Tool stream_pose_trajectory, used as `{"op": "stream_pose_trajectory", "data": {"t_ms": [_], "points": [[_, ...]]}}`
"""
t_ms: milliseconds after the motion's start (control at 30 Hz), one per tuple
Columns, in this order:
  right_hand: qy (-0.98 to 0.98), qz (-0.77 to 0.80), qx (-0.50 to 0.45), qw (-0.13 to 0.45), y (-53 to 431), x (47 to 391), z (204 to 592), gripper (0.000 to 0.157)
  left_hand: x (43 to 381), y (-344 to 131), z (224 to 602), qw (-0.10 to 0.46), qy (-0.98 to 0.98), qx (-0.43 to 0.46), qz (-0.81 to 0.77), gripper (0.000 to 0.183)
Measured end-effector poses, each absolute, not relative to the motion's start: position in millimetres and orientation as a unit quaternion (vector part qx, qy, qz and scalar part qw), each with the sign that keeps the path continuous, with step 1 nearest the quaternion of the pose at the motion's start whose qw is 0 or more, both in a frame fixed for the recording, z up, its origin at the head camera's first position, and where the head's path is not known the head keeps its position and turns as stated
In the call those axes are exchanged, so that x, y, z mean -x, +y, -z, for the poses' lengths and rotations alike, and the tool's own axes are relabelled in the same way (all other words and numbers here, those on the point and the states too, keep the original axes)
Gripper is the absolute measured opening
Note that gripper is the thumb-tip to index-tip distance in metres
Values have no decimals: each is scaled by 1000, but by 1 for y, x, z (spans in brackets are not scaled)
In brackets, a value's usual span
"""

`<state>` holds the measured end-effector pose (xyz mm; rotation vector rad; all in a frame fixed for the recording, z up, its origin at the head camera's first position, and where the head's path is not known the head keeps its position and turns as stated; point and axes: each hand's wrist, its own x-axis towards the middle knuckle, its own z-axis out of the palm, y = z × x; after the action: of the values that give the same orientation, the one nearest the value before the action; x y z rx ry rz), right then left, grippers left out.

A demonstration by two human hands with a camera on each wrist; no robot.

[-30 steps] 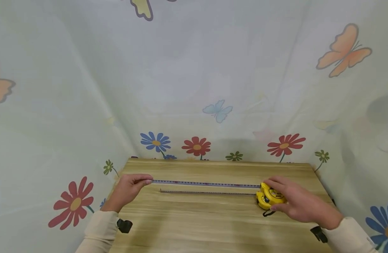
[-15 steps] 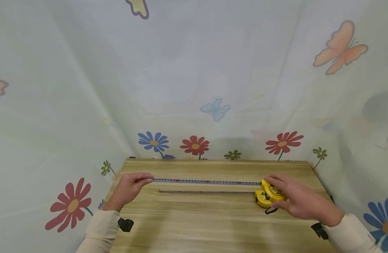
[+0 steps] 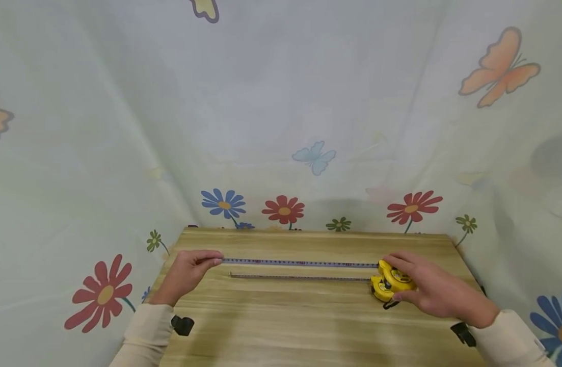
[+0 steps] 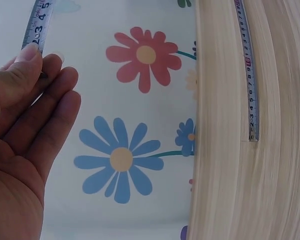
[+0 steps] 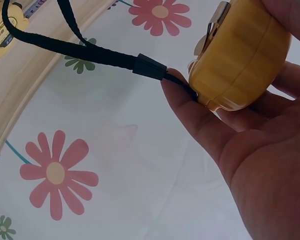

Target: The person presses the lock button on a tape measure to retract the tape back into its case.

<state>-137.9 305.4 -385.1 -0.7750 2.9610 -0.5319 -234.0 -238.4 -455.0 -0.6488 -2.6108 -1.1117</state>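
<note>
My left hand (image 3: 189, 272) pinches the end of a pulled-out tape measure blade (image 4: 37, 25) between thumb and forefinger; the other fingers are loosely bent. My right hand (image 3: 438, 288) grips that tape measure's yellow case (image 5: 235, 60), from which a black wrist strap (image 5: 105, 55) hangs. The held blade runs nearly straight between my hands, raised above the table. Below it a second yellow tape measure (image 3: 380, 290) lies on the table, its own blade (image 3: 299, 278) drawn out to the left. In the head view the held case partly covers this second one.
The wood-grain table (image 3: 290, 321) stands against a pale curtain (image 3: 281, 102) printed with flowers and butterflies, which closes in the back and both sides. The left hand is near the table's left edge, the right hand near its right.
Both hands keep their hold on the tape measure and stay almost in place. The black strap has swung slightly, and the head view has shifted a little.
</note>
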Motion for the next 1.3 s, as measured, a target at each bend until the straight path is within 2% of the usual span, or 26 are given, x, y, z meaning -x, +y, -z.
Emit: {"op": "stream_pose_trajectory", "data": {"t_ms": [667, 1300], "points": [[952, 162, 259, 9, 303, 138, 384, 67, 233, -235, 455, 108, -887, 230, 387, 16], [951, 168, 258, 13, 298, 138, 382, 68, 231, -235, 454, 124, -888, 231, 379, 17]]}}
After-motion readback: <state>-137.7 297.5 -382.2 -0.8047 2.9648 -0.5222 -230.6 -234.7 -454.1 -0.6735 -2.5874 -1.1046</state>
